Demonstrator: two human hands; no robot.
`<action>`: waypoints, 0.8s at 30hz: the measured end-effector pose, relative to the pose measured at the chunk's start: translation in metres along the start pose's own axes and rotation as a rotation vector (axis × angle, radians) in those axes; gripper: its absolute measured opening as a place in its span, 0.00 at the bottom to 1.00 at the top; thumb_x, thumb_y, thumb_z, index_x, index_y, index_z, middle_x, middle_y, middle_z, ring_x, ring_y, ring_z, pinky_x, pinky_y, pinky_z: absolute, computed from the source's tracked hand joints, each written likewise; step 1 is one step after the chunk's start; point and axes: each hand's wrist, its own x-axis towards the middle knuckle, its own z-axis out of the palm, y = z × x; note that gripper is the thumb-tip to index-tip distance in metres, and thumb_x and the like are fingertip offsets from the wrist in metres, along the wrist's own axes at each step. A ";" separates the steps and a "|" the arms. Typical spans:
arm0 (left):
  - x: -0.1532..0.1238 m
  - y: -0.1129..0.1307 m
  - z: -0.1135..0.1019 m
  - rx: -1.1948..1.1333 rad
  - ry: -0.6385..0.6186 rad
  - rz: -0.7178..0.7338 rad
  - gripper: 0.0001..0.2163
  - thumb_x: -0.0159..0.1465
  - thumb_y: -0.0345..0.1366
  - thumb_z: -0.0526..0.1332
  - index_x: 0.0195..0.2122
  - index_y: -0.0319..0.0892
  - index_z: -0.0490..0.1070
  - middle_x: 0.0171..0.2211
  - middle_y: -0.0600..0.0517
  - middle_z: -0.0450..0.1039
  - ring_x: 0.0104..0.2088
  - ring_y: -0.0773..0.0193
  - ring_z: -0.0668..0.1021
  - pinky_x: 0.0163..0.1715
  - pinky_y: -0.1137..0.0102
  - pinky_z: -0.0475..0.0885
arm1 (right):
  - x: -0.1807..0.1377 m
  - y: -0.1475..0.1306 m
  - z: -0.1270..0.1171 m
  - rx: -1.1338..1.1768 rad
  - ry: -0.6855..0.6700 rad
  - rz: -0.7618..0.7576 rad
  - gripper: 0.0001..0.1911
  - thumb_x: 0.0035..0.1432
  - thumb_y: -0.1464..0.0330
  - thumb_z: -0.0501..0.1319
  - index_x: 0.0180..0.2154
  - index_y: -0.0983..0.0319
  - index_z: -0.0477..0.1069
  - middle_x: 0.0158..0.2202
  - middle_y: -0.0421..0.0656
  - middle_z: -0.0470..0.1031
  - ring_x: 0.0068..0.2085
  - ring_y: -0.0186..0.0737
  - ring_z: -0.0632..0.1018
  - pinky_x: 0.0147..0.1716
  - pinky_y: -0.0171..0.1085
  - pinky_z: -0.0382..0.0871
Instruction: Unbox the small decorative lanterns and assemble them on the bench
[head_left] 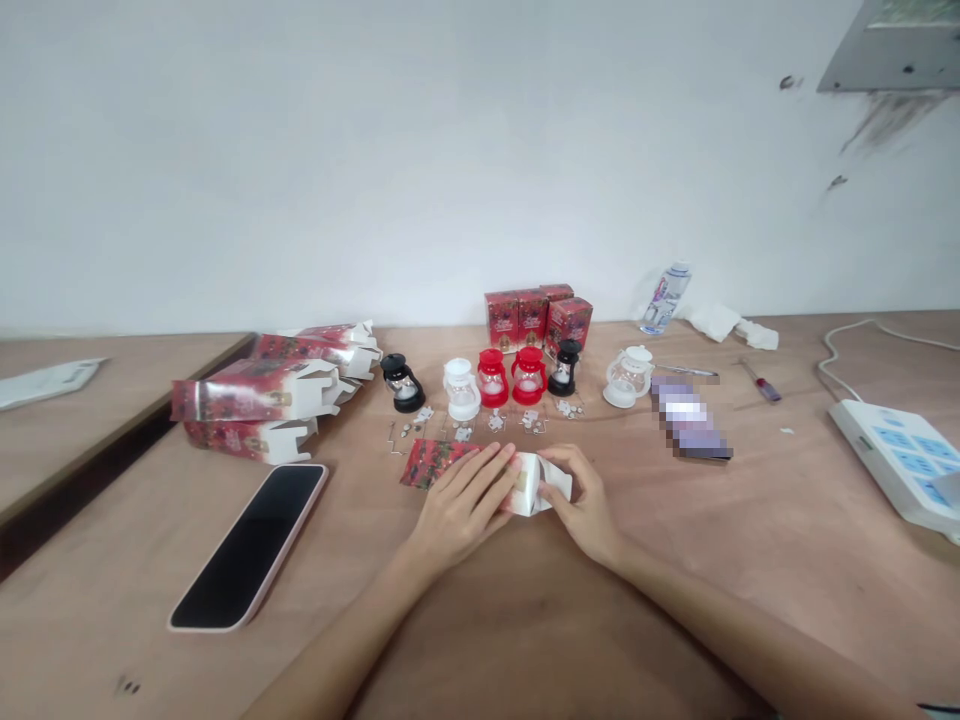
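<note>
A red printed cardboard box (442, 458) with a white end lies on the table in front of me. My left hand (469, 495) is laid across its middle, fingers over the top, holding it. At the white end, my right hand (586, 502) pinches the flap (553, 478) between thumb and fingers. Just behind stand small toy lanterns: a black one (403, 382), a white one (461, 388), two red ones (493, 377) (528, 375), another black one (565, 367) and another white one (628, 376). Small metal parts (463, 433) lie before them.
Flattened red boxes (247, 392) lie at left, above a phone (251, 545). Closed red boxes (517, 318) stand near the wall. At right are a bottle (665, 298), tissue (712, 320), a pen (686, 371), a screwdriver (761, 382), a blurred purple item (686, 415) and a power strip (900, 460).
</note>
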 end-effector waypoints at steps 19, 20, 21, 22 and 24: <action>-0.003 -0.004 0.000 -0.052 0.096 0.020 0.18 0.64 0.27 0.52 0.55 0.35 0.62 0.49 0.42 0.72 0.55 0.58 0.70 0.50 0.62 0.70 | 0.002 -0.003 -0.006 0.207 -0.089 -0.078 0.16 0.55 0.57 0.58 0.44 0.56 0.67 0.48 0.47 0.67 0.52 0.48 0.69 0.47 0.44 0.65; -0.004 -0.004 0.000 -0.051 0.100 0.017 0.18 0.64 0.26 0.52 0.55 0.35 0.61 0.49 0.43 0.72 0.55 0.58 0.69 0.50 0.62 0.69 | 0.001 -0.004 -0.006 0.213 -0.091 -0.073 0.17 0.55 0.57 0.59 0.44 0.56 0.67 0.49 0.48 0.67 0.53 0.49 0.68 0.48 0.45 0.65; -0.004 -0.005 0.000 -0.051 0.103 0.020 0.18 0.64 0.26 0.52 0.56 0.36 0.61 0.49 0.43 0.72 0.55 0.58 0.69 0.51 0.62 0.69 | 0.001 -0.004 -0.005 0.218 -0.085 -0.059 0.16 0.55 0.57 0.59 0.44 0.56 0.67 0.50 0.48 0.67 0.53 0.49 0.68 0.48 0.45 0.65; -0.004 -0.005 0.000 -0.051 0.105 0.024 0.18 0.64 0.26 0.52 0.55 0.36 0.61 0.49 0.43 0.72 0.55 0.58 0.69 0.51 0.62 0.69 | 0.001 -0.004 -0.005 0.224 -0.071 -0.036 0.15 0.55 0.57 0.58 0.43 0.56 0.67 0.50 0.48 0.68 0.54 0.49 0.68 0.48 0.46 0.65; -0.004 -0.005 0.000 -0.052 0.107 0.033 0.18 0.63 0.26 0.53 0.55 0.35 0.62 0.49 0.43 0.72 0.55 0.59 0.69 0.52 0.62 0.69 | 0.001 -0.004 -0.004 0.246 -0.033 0.036 0.13 0.57 0.58 0.57 0.41 0.56 0.69 0.49 0.47 0.69 0.53 0.48 0.69 0.48 0.46 0.65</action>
